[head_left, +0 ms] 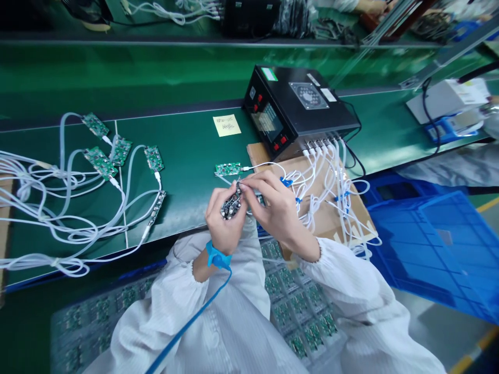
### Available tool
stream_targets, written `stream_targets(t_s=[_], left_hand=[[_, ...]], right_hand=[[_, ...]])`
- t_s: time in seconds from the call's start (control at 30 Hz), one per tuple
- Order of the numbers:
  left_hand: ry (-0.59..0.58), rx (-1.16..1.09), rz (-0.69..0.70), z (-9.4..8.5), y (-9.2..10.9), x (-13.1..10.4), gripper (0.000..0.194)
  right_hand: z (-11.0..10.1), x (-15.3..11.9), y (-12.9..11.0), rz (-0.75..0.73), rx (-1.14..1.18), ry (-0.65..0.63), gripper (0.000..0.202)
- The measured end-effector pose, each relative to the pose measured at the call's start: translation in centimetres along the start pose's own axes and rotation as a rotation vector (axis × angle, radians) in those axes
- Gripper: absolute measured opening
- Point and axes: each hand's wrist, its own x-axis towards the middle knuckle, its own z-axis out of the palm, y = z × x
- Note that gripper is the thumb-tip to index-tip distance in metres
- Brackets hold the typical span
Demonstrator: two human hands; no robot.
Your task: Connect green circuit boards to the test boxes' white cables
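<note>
My left hand point(224, 221), with a blue wrist strap, is closed around a small circuit board point(231, 207) whose dark, component-covered side faces up. My right hand point(275, 205) pinches at the board's upper end with thumb and forefinger; whatever lies between those fingertips is hidden. Just beyond both hands, a green circuit board point(228, 169) lies on the bench with a white cable point(265, 164) plugged into its right end. To the left, several more boards point(100, 162) rest on the green bench, white cables attached. One board point(157, 208) stands on edge near the front.
A black tester point(304, 111) sits at centre right, with white cables point(312, 176) running over cardboard point(331, 208). Trays of boards point(300, 306) lie below the bench, by my legs. Blue crates point(436, 249) stand at right. A yellow note point(226, 125) lies on the bench.
</note>
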Motion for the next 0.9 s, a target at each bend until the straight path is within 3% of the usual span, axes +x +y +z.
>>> stream_targets(t_s=[0.1,0.2,0.33,0.47,0.53,0.7,0.9], left_hand=[[-0.024,-0.014,-0.069,-0.5,-0.8,0.3,0.021],[-0.060,0.015,-0.139,-1.5,-1.1,0.9,0.033],[-0.166,0.049,-0.210,-3.0,-1.0,1.6,0.045],[-0.289,0.001,-0.277,-4.3,-1.7,1.9,0.040],[-0.310,-0.010,-0.305,-4.8,-2.3,2.0,0.041],[-0.390,-0.009,-0.398,-5.5,-3.4,2.6,0.043],[-0.421,-0.024,-0.434,-6.1,-3.0,2.8,0.048]], right_hand=[[0.4,0.6,0.3,0.022,-0.010,-0.083,0.019],[-0.6,0.5,-0.3,0.045,-0.073,-0.145,0.021],[-2.9,-2.9,-2.3,0.185,-0.252,-0.157,0.020],[-3.2,-8.2,-3.6,0.295,-0.494,-0.516,0.030],[-2.5,-10.1,-3.8,0.351,-0.639,-0.608,0.040],[-1.8,-11.4,-3.8,0.377,-0.796,-0.665,0.049],[-2.7,-11.6,-2.7,0.387,-0.714,-0.665,0.050]])
